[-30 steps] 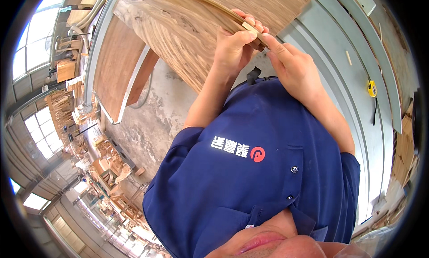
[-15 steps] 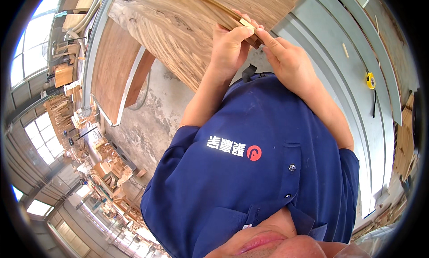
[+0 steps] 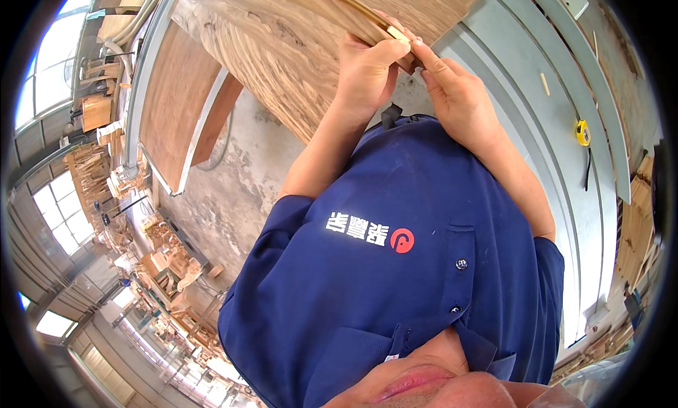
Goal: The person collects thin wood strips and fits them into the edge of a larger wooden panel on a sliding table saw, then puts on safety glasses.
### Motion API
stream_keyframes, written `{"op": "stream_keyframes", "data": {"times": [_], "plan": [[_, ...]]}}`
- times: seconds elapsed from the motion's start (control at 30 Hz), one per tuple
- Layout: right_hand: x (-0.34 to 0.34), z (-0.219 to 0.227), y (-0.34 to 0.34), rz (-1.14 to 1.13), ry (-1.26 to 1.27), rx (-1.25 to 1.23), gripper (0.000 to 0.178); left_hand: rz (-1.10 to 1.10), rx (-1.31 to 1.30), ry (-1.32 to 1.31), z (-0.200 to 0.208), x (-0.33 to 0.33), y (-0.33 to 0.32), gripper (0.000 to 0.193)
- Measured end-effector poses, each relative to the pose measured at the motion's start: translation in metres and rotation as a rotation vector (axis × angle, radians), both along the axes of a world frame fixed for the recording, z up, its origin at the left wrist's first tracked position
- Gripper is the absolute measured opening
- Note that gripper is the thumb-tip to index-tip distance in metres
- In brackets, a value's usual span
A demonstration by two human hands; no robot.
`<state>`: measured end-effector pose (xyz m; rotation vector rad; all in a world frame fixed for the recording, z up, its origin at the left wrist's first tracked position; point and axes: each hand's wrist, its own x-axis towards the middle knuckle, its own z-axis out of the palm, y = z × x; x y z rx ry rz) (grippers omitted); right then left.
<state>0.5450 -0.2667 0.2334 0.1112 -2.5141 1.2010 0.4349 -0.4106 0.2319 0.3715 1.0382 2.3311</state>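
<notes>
Near the top middle, a long brown wooden strip (image 3: 353, 14) with a groove along it slants down toward me. My left hand (image 3: 369, 73) is closed round its near end, thumb on top. A small pale wooden piece (image 3: 398, 34) lies in the groove by that thumb. My right hand (image 3: 458, 94) is closed at the tip of the strip, its index finger against the end beside the pale piece. What its other fingertips touch is partly hidden. Beneath the strip lies a broad wood-grained board (image 3: 261, 48).
Right of me stands a grey-green surface of long panels (image 3: 522, 69), bearing a yellow tape measure (image 3: 583, 133) and a small pale wooden stick (image 3: 544, 84). At left, a brown panel (image 3: 180, 101) stands above the concrete floor (image 3: 244, 154). Wood offcuts (image 3: 166, 263) are piled farther left.
Both hands and the strip's near end have shifted slightly right. The right hand's fingers remain at the strip's tip, and the left hand keeps its hold.
</notes>
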Motion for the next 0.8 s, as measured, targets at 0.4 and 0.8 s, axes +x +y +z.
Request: {"op": "stream_keyframes", "data": {"times": [0.4,0.8], "plan": [[0.005,0.004,0.000,-0.017,-0.048,-0.201,0.048,-0.010,0.021,0.017,-0.004,0.001,0.003,0.039],[0.003,0.017,0.000,-0.062,-0.220,-0.133,0.037,-0.042,0.159,-0.048,-0.015,-0.006,0.005,0.049]]}}
